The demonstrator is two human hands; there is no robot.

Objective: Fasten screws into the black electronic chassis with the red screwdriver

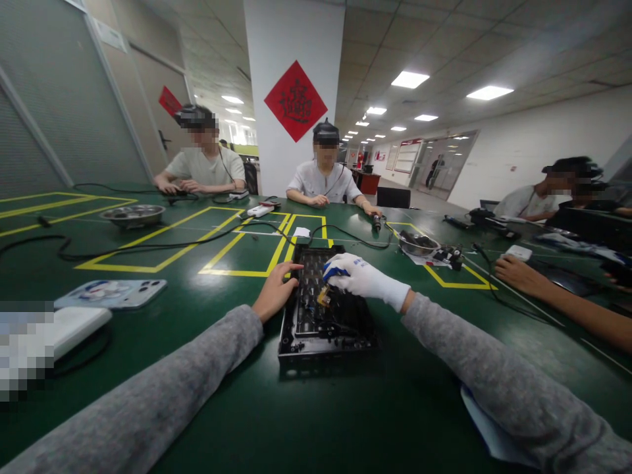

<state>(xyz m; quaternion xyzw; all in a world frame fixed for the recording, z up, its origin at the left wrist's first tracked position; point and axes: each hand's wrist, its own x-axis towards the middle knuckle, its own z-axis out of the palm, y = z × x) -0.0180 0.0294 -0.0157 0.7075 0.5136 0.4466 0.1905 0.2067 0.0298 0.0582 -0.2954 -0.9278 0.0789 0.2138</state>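
Black and open-faced, the housing (323,350) lies flat on the green table (222,408), straight in front of the wearer, its cluttered inside turned up. The left hand (275,291) is bare and loosely open, fingers at the left rim rather than wrapped round it; the white-gloved right hand (356,275) curls over the interior, beside a small yellowish piece (324,297) — whether it grips that piece is hidden by the bent fingers. The likeliest trouble, I'd judge, is a slip: with so light a hold on one side, a hard push or pull from the right could turn or slide the housing across the smooth table. What look like thin dark wires (345,324) inside might also catch on the glove and be tugged, and a small part could be knocked loose, since the curled fingers block the view. The long axis runs away from the wearer, towards the person seated opposite (326,179), with a short edge nearest the wearer — which end counts as its front, I cannot tell.
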